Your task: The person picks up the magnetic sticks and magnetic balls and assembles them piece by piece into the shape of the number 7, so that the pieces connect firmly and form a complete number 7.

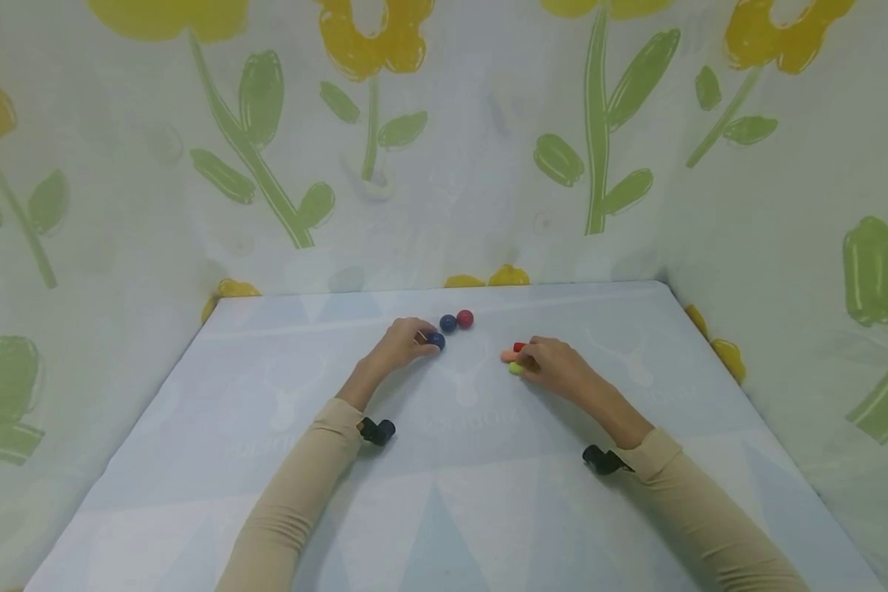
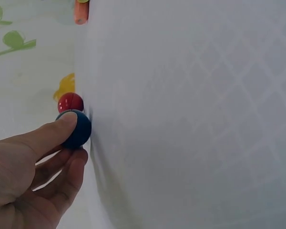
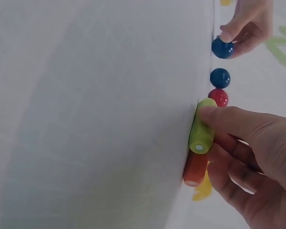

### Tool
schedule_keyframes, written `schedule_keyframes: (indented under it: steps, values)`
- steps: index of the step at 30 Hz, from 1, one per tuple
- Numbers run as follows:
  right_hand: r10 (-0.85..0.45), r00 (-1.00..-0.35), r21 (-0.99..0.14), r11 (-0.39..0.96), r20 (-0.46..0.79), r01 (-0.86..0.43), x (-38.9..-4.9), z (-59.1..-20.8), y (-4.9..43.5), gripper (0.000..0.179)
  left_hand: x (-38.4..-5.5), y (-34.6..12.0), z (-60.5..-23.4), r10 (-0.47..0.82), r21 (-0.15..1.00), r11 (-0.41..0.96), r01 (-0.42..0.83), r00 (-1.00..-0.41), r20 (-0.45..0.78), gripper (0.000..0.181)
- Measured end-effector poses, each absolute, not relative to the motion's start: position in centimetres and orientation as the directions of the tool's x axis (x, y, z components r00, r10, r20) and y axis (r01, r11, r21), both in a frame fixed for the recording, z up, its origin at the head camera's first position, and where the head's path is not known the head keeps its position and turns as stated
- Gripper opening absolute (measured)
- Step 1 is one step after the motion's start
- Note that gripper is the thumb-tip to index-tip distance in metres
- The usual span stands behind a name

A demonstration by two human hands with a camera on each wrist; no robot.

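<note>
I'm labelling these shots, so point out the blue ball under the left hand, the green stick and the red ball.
blue ball (image 2: 78,131), left wrist view, its front side below the thumb.
green stick (image 3: 201,131), right wrist view, mid barrel.
red ball (image 1: 464,318), head view, its centre.

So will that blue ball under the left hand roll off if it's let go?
Probably: the blue ball looks perfectly round and glossy, so likely slippery. The mat seems flat, with nothing blocking it. The left hand pinches it with thumb and fingers.
</note>
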State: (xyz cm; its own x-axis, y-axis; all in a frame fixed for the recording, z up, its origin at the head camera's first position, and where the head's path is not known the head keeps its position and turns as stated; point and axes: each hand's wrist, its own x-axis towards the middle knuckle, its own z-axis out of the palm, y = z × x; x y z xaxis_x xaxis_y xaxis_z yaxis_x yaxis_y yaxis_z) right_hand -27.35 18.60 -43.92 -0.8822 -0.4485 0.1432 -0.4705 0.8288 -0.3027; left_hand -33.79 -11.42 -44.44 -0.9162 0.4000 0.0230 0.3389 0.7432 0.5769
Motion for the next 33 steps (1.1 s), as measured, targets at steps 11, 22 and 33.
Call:
schedule_keyframes:
  steps: [11,22,33]
  values:
    - [-0.465,-0.873,-0.25,0.836,0.148,-0.488,-27.3,-43.9,18.3,0.023,-33.8,-11.5,-44.8,0.406,0.588,0.732,0.344,-0.914,0.029,0.039]
    - [-0.529,-0.824,-0.205,0.8,0.203,-0.564,-27.7,-43.0,17.6,0.017,-33.7,-11.6,-44.7,0.399,0.59,0.734,0.336,-0.917,0.026,0.041]
    - [-0.52,-0.833,-0.209,0.807,0.191,-0.552,-28.6,-41.7,16.2,0.016,-33.6,-11.7,-44.7,0.386,0.605,0.732,0.313,-0.922,0.01,0.042]
